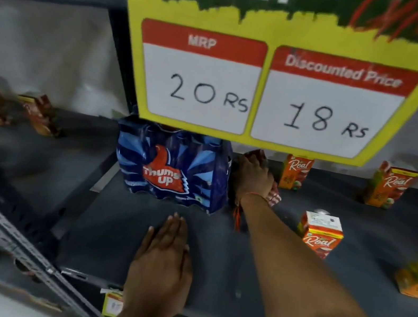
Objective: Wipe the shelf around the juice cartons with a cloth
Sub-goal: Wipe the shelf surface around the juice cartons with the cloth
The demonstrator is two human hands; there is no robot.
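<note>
Our right hand [251,178] presses a red-and-white checked cloth [273,196], fingers curled over it, far on the dark grey metal shelf [253,264] right of the blue Thums Up bottle pack [172,168]. Our left hand [164,262] lies flat, fingers extended, holding nothing. Orange Real juice cartons [320,235] stand right.

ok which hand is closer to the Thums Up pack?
Right. The right hand presses a cloth on the shelf right beside the Thums Up pack; the left hand lies flat in front of it, apart.

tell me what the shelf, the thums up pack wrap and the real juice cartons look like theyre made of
Shelf: probably painted metal, matte grey, with a thin folded front edge.
Thums Up pack: glossy printed plastic film, creased and shiny over the bottle shapes.
Real juice cartons: printed coated paperboard, sharp folded box edges.
</note>
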